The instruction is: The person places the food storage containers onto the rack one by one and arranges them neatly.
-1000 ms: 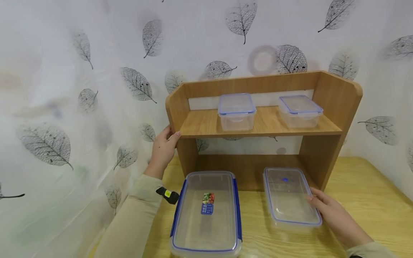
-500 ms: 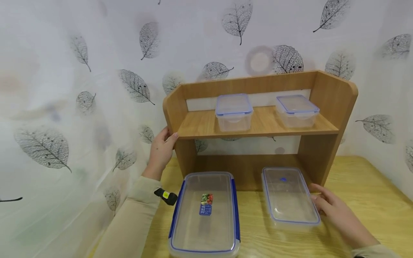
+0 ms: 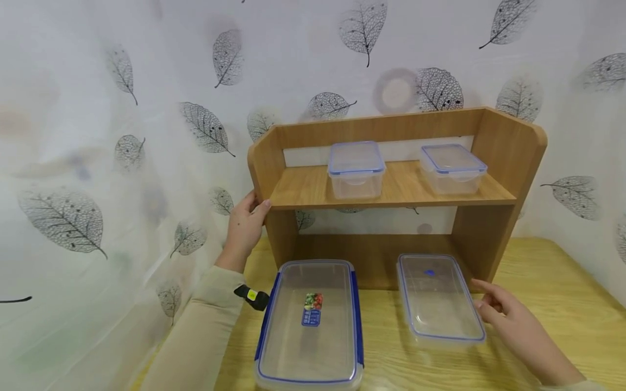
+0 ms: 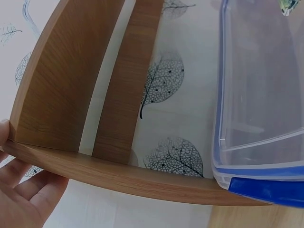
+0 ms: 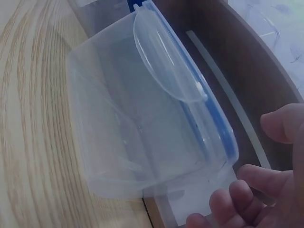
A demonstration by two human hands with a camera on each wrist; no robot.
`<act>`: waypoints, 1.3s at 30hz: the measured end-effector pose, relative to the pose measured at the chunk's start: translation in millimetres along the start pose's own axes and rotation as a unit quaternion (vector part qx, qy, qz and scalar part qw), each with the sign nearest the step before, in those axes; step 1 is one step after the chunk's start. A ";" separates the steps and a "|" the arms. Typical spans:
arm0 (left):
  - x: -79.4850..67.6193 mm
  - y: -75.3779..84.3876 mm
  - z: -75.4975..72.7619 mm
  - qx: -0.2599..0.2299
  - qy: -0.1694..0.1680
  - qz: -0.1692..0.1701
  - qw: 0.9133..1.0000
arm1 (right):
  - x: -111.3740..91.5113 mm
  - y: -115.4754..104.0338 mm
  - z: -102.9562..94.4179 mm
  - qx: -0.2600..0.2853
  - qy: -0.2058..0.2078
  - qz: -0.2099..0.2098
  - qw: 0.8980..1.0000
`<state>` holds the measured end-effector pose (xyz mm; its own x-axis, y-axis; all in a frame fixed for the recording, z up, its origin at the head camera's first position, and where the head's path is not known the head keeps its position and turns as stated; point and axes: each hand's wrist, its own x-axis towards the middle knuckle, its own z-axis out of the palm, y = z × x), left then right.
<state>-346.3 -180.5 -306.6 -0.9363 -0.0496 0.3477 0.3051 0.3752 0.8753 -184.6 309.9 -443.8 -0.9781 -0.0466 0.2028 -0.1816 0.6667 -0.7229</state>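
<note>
My left hand (image 3: 244, 225) grips the left side panel of a two-tier wooden desk shelf (image 3: 391, 203), thumb at the front edge and fingers behind. In the left wrist view, that hand (image 4: 35, 192) holds the panel's edge. My right hand (image 3: 518, 326) hovers beside a clear food storage box (image 3: 442, 304) with a blue-rimmed lid, its fingers loosely bent with nothing between them. The right wrist view shows a gap between the fingertips (image 5: 221, 204) and the box's wall. A larger food storage box (image 3: 313, 342) with dark blue clips stands in front of the shelf on the left.
Two smaller clear boxes, a left one (image 3: 356, 169) and a right one (image 3: 452, 168), stand on the upper board. A leaf-patterned curtain (image 3: 146, 108) hangs behind and to the left. The wooden table (image 3: 572, 304) extends past the shelf on the right.
My right hand has let go of the right food storage box and drawn slightly away to the right. My left hand stays on the shelf; the boxes have not visibly moved.
</note>
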 end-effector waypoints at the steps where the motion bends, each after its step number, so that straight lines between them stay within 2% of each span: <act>1: 0.1 -0.3 0.1 -0.001 -0.001 0.000 1.000 | -0.1 -0.8 0.4 -0.015 0.009 -0.010 1.000; 3: -0.1 -0.7 0.2 -0.003 -0.002 0.000 1.000 | -1.0 -2.0 1.3 -0.038 0.020 -0.022 0.999; 8: 0.6 -1.7 0.2 -0.002 -0.001 0.001 1.000 | -4.4 -6.6 3.7 -0.046 0.036 -0.039 0.998; 14: 0.5 0.4 -2.8 -0.004 -0.004 -0.007 1.000 | -7.3 -15.9 6.0 -0.060 0.061 -0.089 0.992; 21: 1.3 1.1 -5.3 -0.008 -0.007 0.000 1.000 | -10.8 -29.8 11.2 -0.079 0.066 -0.136 0.985; 25: 2.7 0.1 -3.7 -0.013 -0.015 0.005 1.000 | -13.9 -32.7 16.4 -0.106 0.087 -0.192 0.972; 29: 2.7 -0.5 -2.7 -0.004 -0.010 0.003 1.000 | -13.4 -32.8 20.3 -0.146 0.098 -0.250 0.952; 39: 3.3 -1.6 -3.4 0.000 -0.009 -0.001 1.000 | -12.3 -30.7 22.9 -0.201 0.072 -0.358 0.909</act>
<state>-349.3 -184.4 -305.8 -0.9400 -0.0342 0.3395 0.3026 0.3756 0.8760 -169.3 273.0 -439.2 -0.5950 -0.4976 0.6312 -0.6870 0.7225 -0.0780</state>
